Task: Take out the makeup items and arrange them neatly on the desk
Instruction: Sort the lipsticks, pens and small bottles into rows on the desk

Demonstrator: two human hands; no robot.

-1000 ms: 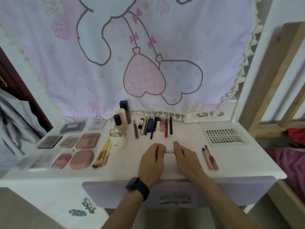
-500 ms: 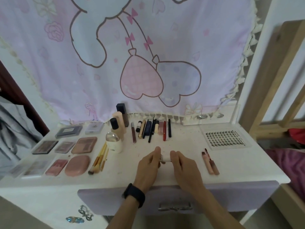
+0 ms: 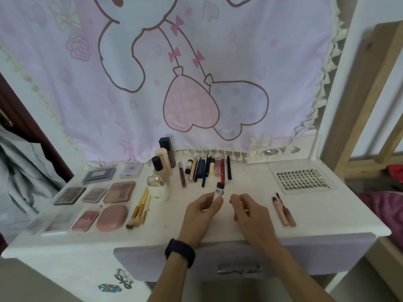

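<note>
Pink cartoon curtain [image 3: 196,83] backs the white desk [image 3: 327,214]. A row of pens [image 3: 205,171] lies at 12 o'clock from the hands. The left hand [image 3: 199,214] pinches a small white tube [image 3: 218,191], its dark cap pointing to 12 o'clock, just short of that row. The right hand [image 3: 250,214], at its 3 o'clock, hangs loosely curled and seemingly empty.

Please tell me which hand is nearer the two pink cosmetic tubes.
Right: the right hand is just left of the pink cosmetic tubes, the left hand farther left.

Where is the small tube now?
Head view, desk centre: the left hand pinches the tube, just in front of the pencil row and right of the white bottle.
</note>
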